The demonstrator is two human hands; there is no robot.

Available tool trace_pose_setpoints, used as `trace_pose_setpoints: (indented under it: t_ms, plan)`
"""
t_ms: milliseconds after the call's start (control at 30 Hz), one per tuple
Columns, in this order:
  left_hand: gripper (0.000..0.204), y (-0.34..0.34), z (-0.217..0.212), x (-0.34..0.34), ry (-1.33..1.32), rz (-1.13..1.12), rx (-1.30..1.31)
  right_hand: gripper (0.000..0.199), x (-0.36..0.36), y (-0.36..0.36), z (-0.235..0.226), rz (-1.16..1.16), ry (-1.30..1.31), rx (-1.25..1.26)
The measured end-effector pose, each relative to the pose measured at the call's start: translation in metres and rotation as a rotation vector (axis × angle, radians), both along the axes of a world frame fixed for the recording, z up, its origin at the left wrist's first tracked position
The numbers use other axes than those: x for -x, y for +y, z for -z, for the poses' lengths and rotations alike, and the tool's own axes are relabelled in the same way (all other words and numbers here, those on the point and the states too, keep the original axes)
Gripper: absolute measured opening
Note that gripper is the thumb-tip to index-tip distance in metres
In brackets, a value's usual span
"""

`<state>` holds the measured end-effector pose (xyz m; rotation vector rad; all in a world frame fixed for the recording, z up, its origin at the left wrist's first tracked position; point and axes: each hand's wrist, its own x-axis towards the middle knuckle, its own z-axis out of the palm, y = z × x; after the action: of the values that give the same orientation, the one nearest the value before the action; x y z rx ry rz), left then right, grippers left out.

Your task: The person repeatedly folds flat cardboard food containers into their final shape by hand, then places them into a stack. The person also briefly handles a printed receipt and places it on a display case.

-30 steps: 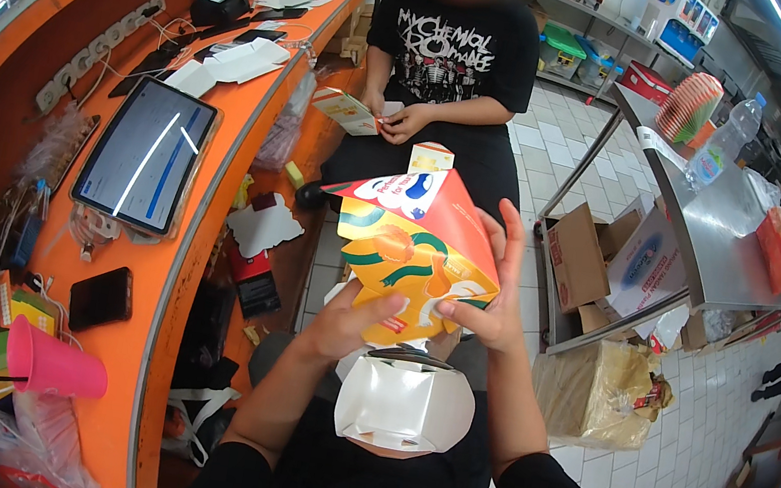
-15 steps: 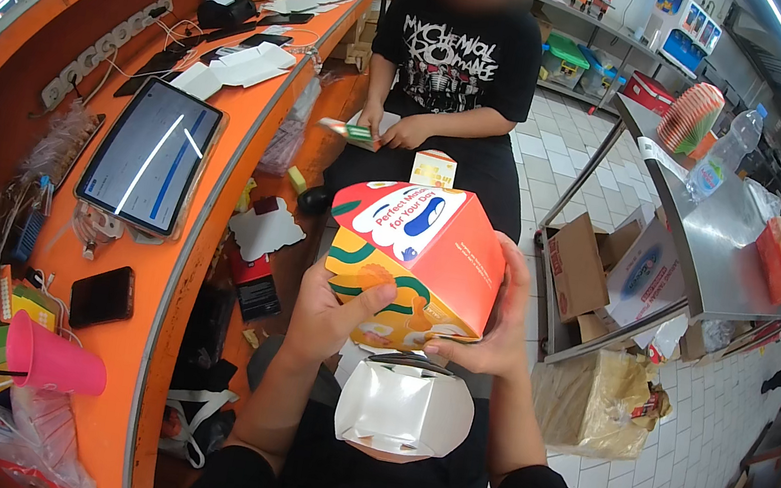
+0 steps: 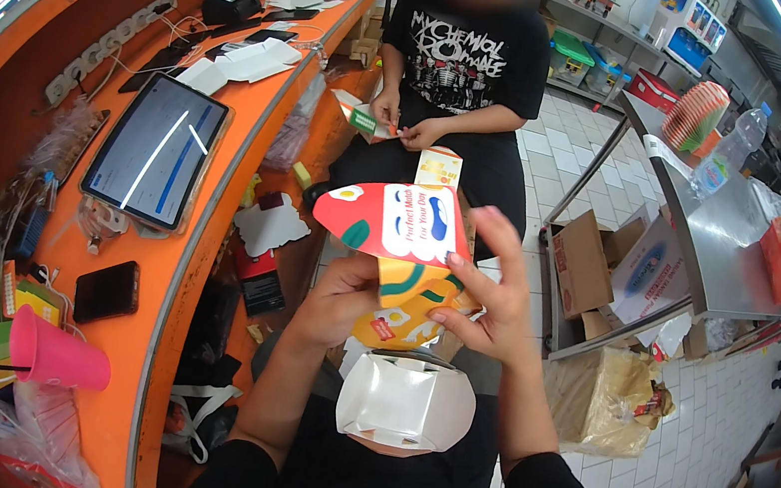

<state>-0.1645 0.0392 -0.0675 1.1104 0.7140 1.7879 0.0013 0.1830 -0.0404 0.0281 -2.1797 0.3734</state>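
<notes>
Colourful printed cardboard meal box [image 3: 402, 266], red, orange and green with a white panel on its red top flap, is held up in front of the chest, above a white folded-open carton [image 3: 404, 403] resting on the lap. Left hand [image 3: 339, 299] is closed round the lower left side of the box, fingers curled under it; right hand [image 3: 492, 305] is pinched on the right edge, thumb in front, fingers spread behind the flap. The box is judged to be mid-assembly: body partly formed, top flap not yet tucked. The next move would seem to call for the flap to be pressed down and locked while the body is kept square by the left hand. An orange counter [image 3: 208, 247] with a tablet [image 3: 154, 153] and a pink plastic cup [image 3: 55, 358] lies to the left; a seated co-worker's hands [image 3: 403, 125] are busy with another flat card piece opposite.
</notes>
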Motion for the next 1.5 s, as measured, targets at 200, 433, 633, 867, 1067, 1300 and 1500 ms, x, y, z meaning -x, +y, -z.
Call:
trace_pose_setpoints:
  t_ms: [200, 433, 633, 867, 1067, 1300, 1500]
  plan:
    - [0.028, 0.003, -0.022, -0.004, 0.119, 0.154, 0.174, 0.043, 0.011, 0.003, -0.028, -0.211, 0.014, -0.013]
    - [0.07, 0.006, -0.041, -0.006, -0.313, 0.375, -0.04, 0.027, 0.007, 0.009, -0.045, -0.105, 0.083, 0.032]
    - [0.034, 0.014, -0.043, 0.007, 0.306, -0.205, 0.307, 0.035, 0.009, 0.006, -0.034, 0.074, 0.013, 0.187]
    - [0.039, 0.014, -0.048, 0.009, 0.029, -0.046, 0.281, 0.039, 0.013, 0.012, -0.036, -0.152, 0.112, -0.007]
    - [0.042, 0.009, -0.062, 0.005, 0.014, 0.063, 0.286, 0.03, -0.008, 0.004, -0.043, -0.049, 0.065, -0.178]
    - [0.044, 0.012, -0.066, 0.003, 0.063, 0.034, 0.233, 0.035, -0.012, 0.004, -0.049, 0.003, -0.037, -0.211]
    - [0.043, 0.01, -0.067, 0.005, 0.123, 0.027, 0.253, 0.055, -0.018, -0.013, -0.039, -0.112, -0.097, 0.248]
